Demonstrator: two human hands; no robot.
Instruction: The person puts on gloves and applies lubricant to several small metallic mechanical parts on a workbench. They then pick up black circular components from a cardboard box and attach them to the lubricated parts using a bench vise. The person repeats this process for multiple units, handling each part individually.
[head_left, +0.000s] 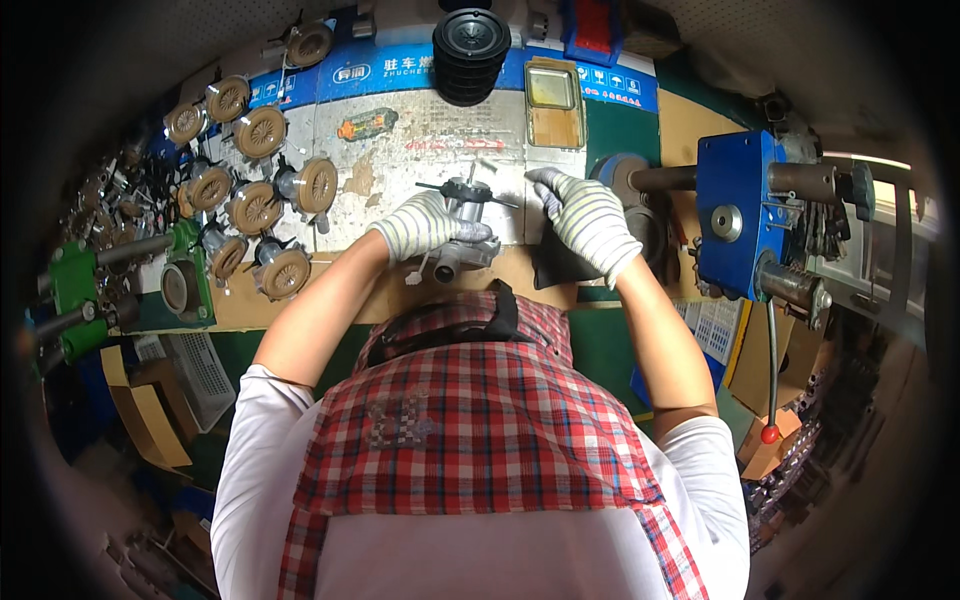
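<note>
My left hand (425,226), in a striped knit glove, is wrapped round a grey metal motor-like assembly (468,212) near the bench's front edge. The assembly stands upright, with a thin shaft and dark arms on top and a pipe-like metal housing (450,262) at its base. My right hand (592,222), gloved too, hovers to the right of it, apart from it. Its fingers reach up and left, with nothing visible in them. Below that hand lies a dark pad (556,262). A small blurred piece (488,165) shows near the shaft tip.
Several similar assemblies with brown finned wheels (255,208) crowd the left. A blue press (740,215) with a red-knobbed lever (770,434) stands right, a green fixture (185,275) left. At the back are stacked black rings (470,60) and a shallow tray (555,128).
</note>
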